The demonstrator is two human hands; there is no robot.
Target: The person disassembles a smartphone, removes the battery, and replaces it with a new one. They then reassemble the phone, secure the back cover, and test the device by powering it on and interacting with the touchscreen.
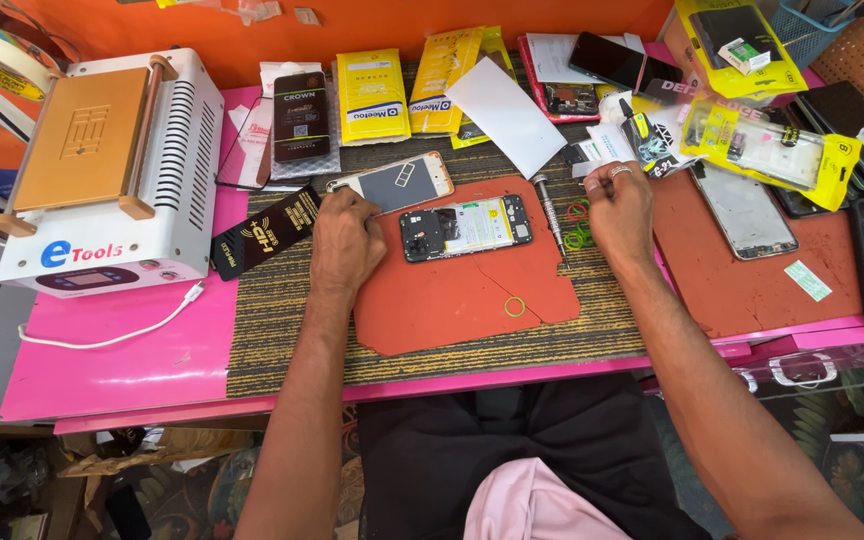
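Opened phone [465, 227]: flat on the red mat [452, 300], between both hands.
Left hand [345, 243]: at its 9 o'clock, fingers curled shut, touching the detached screen [397, 184].
Right hand [620, 207]: at 3 o'clock, fingers pinched narrow; contents unclear.
Screwdriver [550, 213]: between phone and right hand.
Heating machine [102, 170]: bench's far 9 o'clock.

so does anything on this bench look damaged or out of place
Yes. The red mat under the opened phone is cracked, with a split running from near the phone toward its right edge. A yellow rubber band lies loose on it, and more bands sit by the right hand.
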